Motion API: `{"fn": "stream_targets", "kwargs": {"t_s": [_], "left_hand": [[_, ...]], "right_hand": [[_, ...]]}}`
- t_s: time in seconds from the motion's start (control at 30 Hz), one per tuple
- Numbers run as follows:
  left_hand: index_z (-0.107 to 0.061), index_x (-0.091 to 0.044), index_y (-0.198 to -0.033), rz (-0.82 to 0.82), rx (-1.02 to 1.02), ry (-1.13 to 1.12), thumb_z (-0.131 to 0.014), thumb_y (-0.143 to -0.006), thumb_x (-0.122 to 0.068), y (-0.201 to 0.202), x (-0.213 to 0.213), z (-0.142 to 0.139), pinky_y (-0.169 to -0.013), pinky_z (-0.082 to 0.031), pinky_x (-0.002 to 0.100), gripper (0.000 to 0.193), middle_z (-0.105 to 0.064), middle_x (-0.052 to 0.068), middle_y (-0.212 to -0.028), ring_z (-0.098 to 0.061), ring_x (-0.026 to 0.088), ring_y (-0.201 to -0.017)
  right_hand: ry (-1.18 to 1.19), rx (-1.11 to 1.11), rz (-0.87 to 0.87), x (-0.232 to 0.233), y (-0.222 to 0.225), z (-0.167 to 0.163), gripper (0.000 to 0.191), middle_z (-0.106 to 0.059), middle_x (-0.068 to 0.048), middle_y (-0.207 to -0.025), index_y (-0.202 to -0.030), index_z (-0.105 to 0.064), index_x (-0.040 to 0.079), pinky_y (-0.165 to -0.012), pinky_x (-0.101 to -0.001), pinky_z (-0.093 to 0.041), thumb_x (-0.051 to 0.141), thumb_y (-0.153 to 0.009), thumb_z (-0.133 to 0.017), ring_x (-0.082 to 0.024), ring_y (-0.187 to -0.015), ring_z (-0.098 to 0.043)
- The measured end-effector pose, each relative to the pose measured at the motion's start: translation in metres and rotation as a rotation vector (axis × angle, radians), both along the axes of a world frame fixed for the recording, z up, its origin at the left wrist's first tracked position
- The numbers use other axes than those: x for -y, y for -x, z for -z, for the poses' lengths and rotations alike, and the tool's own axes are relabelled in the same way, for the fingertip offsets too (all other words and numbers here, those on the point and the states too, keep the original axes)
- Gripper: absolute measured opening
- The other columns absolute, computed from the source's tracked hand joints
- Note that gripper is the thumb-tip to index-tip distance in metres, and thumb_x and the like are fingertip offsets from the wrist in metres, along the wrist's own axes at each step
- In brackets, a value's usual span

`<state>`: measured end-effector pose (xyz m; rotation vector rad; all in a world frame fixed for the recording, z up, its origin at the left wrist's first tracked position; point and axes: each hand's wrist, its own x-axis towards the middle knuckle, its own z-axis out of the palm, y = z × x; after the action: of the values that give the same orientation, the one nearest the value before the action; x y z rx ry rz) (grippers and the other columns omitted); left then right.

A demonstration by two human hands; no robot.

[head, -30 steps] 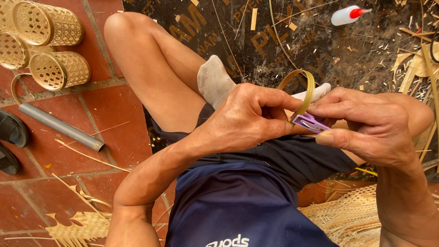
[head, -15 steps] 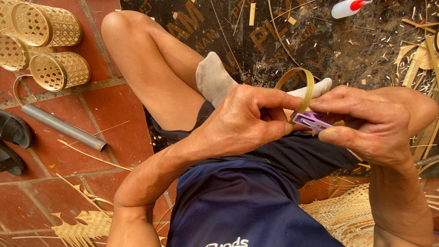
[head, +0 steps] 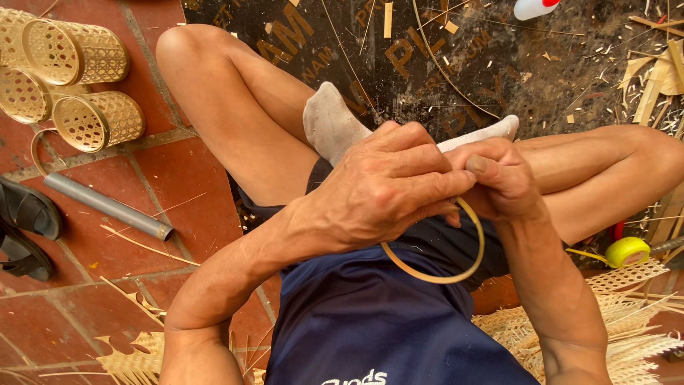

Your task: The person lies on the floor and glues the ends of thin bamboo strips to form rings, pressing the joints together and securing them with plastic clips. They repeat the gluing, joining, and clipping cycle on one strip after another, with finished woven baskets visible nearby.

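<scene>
open tile floor left of knee, grey pipe and woven baskets blocking far left, bamboo scraps cluttering right

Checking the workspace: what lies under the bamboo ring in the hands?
Under the bamboo ring lie dark blue shorts on the lap. The left hand and right hand cover the ring's upper part, so what is there cannot be seen.

Three woven cylinder baskets, two black sandals, one grey pipe, one bamboo hoop.
</scene>
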<state>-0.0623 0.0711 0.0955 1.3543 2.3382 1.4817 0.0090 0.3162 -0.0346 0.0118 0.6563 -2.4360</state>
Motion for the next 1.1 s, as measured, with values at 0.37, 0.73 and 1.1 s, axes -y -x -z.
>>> {"fn": "stream_targets", "kwargs": {"t_s": [0.37, 0.73, 1.1], "left_hand": [[-0.064, 0.014, -0.111, -0.165, -0.304, 0.219, -0.071, -0.095, -0.002, -0.013, 0.003, -0.015, -0.075, -0.049, 0.039, 0.023, -0.056, 0.012, -0.089, -0.055, 0.025, -0.084], [-0.064, 0.017, -0.117, -0.322, -0.445, 0.227, -0.071, -0.094, 0.006, -0.013, -0.006, -0.023, -0.075, -0.052, 0.037, 0.025, -0.061, 0.014, -0.094, -0.061, 0.026, -0.088], [-0.065, 0.011, -0.115, -0.329, -0.453, 0.119, -0.081, -0.091, -0.002, 0.008, 0.015, -0.023, -0.074, -0.051, 0.039, 0.032, -0.063, 0.013, -0.093, -0.061, 0.027, -0.086]], "right_hand": [[-1.630, -1.370, 0.273, 0.019, 0.030, -0.141, 0.018, -0.065, -0.014, -0.084, -0.100, -0.070, -0.007, -0.059, -0.0384, -0.050, -0.004, -0.084, -0.078, -0.029, -0.070, -0.064], [-1.802, -1.221, 0.486, 0.052, 0.017, -0.145, 0.022, -0.054, -0.011, -0.080, -0.105, -0.066, -0.005, -0.061, -0.0401, -0.046, -0.009, -0.090, -0.081, -0.028, -0.068, -0.058], [-0.374, -0.099, 0.329, 0.031, 0.000, -0.076, 0.046, -0.068, -0.022, -0.093, -0.116, -0.065, -0.013, -0.053, -0.0293, -0.051, 0.032, -0.109, -0.063, -0.022, -0.064, -0.063]]}}
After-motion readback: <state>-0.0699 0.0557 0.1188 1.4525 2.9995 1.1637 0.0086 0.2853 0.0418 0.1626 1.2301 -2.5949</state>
